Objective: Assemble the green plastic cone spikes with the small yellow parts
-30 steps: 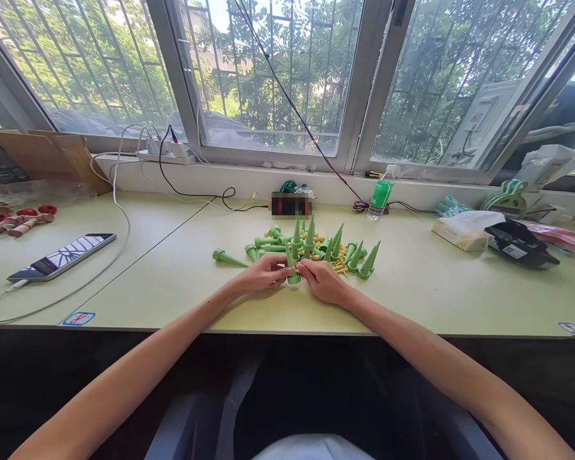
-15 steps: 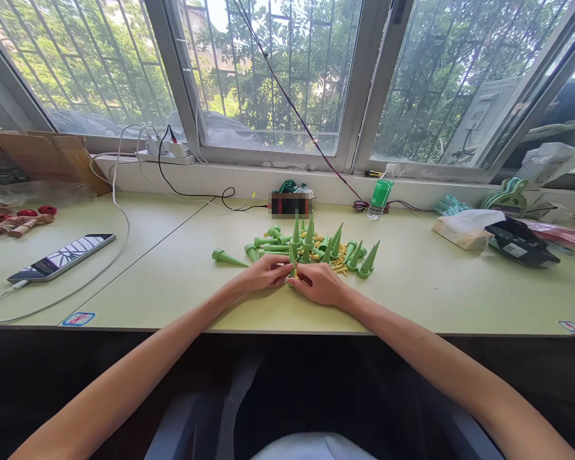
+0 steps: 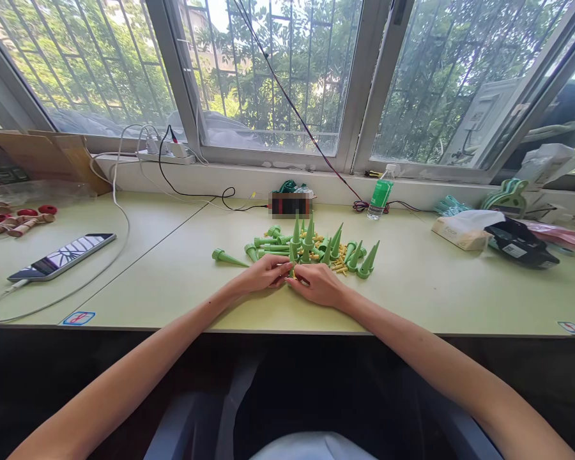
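My left hand (image 3: 267, 272) is closed around a green plastic plant-watering spike (image 3: 292, 253), held with its point upward. Against the lower end of that spike, the fingers of my right hand (image 3: 317, 283) are pinched together. A bit of yellow shows between the two hands, apparently a small yellow peg, mostly covered by the fingers. Just beyond the hands lies a pile of green spikes (image 3: 367, 260), several standing point up and others on their sides. Small yellow pegs (image 3: 338, 263) are scattered among them. One spike (image 3: 229, 258) lies apart on the left.
A phone (image 3: 63, 257) on a white cable lies at the left, near wooden toys (image 3: 23, 220). Behind the pile are a pixelated dark box (image 3: 290, 205) and a bottle (image 3: 380, 193). A tissue box (image 3: 461, 231) and a black packet (image 3: 520, 241) lie right.
My right hand has shifted very slightly left, and less yellow shows between the fingers. The left hand and the pile look unchanged.
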A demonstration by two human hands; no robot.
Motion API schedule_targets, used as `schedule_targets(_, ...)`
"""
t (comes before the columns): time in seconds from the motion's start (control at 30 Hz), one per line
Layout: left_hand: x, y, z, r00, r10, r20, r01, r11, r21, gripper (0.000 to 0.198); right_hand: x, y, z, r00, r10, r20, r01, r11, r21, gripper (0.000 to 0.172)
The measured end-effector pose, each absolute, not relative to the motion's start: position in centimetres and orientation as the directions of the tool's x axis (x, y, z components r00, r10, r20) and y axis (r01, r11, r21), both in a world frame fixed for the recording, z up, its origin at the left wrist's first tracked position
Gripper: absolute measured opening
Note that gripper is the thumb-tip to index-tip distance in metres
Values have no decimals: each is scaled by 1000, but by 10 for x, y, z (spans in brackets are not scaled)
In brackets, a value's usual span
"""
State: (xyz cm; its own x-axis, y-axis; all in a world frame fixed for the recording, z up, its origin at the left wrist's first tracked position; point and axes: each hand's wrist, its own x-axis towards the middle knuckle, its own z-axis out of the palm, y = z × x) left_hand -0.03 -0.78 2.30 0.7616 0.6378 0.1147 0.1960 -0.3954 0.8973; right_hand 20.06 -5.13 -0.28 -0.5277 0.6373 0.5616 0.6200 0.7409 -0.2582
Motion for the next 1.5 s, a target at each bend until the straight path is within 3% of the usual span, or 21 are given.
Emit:
schedule_targets(0.33,1,-5,21,752,646,131,189,-401,896,44,200,-52,-1,-503,664,553,651,712,-263,31)
schedule_targets(0.57,1,-4,22,722,661,204,225,-503,834,43,201,-51,-4,-483,694,534,694,675,-249,39)
schedule_targets(0.83,1,5,17,595,623,508,380,-775,505,35,200,-51,-5,-414,730,543,753,610,-246,38)
schedule_targets(1.13,-1,2,18,640,592,489,415,-803,428,17,202,-51,-3,-390,744,542,773,585,-247,36)
schedule_targets(1.5,-19,7,20,611,581,538,526,-805,273,26,202,-56,-2,-400,746,533,769,590,-248,34)
